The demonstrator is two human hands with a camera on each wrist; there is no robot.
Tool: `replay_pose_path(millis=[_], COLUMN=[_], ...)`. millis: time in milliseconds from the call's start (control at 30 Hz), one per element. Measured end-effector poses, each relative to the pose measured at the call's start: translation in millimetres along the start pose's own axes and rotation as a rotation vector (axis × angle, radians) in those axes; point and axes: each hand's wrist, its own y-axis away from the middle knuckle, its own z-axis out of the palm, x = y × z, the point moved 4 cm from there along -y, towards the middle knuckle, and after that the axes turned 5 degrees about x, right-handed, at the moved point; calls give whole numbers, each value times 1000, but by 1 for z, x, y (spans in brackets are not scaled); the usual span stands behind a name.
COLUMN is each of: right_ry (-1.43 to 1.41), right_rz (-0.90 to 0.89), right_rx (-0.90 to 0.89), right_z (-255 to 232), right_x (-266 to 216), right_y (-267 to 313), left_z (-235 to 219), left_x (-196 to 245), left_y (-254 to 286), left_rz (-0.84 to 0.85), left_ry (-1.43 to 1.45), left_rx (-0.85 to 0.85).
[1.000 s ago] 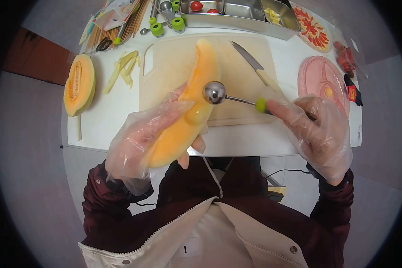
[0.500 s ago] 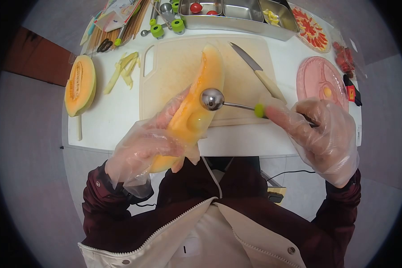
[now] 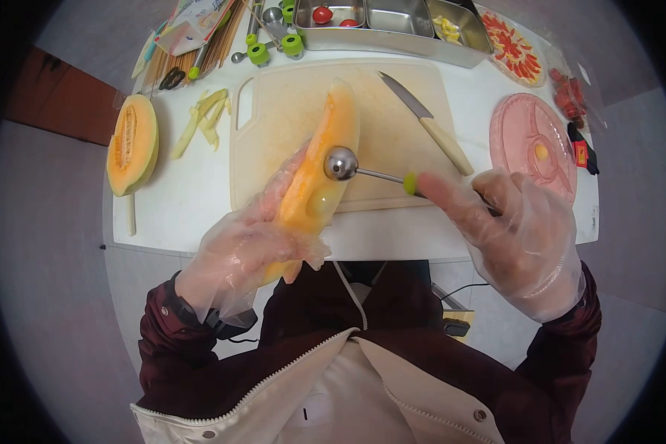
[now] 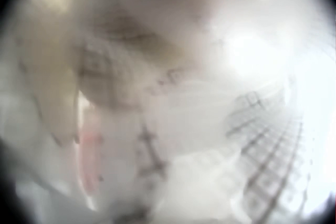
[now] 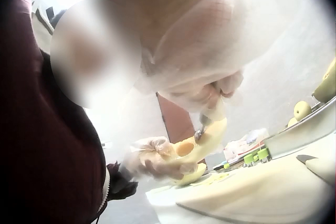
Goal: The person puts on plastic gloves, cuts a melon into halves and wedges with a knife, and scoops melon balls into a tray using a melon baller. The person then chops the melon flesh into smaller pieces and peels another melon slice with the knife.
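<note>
My gloved left hand (image 3: 237,248) grips a long wedge of orange-fleshed melon (image 3: 342,111), holding it tilted above the front of the cutting board (image 3: 274,96). One round hollow shows in its flesh. In my gloved right hand (image 3: 525,240) is a melon baller (image 3: 341,163) with a green collar, the index finger lying along its handle. Its steel bowl sits against the flesh, just beyond the hollow. The right wrist view shows the wedge (image 5: 212,137) from the side, the baller reaching it from above. Plastic glove and blur fill the left wrist view.
A knife (image 3: 425,118) lies on the board's right side. Left of the board are melon peels (image 3: 200,122) and a seeded melon piece (image 3: 133,144). A pink plate (image 3: 518,122) stands right, a metal compartment tray (image 3: 422,46) behind, green-fitted tools (image 3: 257,53) at back left.
Both hands have drawn slightly nearer the body, the wedge tipping with them. The baller's bowl has shifted left and stays at the flesh. The left thumb has moved lower along the wedge.
</note>
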Motion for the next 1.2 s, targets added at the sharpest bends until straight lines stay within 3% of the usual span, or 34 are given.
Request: replay_pose_path(millis=[200, 467, 567, 700, 767, 967, 1067, 1200], right_ry=[39, 340, 167, 212, 188, 360, 308, 373], right_rz=[-38, -231, -212, -251, -269, -466, -452, -505], right_rx=[-93, -84, -107, -193, -114, -53, 88, 98], right_z=[-4, -4, -2, 2, 6, -6, -2, -5], right_x=[-4, -6, 3, 9, 11, 11, 15, 16], right_y=[-7, -19, -27, -32, -34, -34, -34, -33], left_z=[-3, -11, -15, -21, -11, -6, -8, -17], left_x=[3, -3, -8, -12, -5, 1, -4, -3], left_y=[2, 0, -2, -4, 1, -3, -2, -10], left_rz=[-22, -60, -32, 24, -65, -63, -84, 15], left_ry=[-43, -84, -131, -163, 78, 188, 174, 81], left_rx=[31, 92, 107, 65, 67, 47, 29, -62])
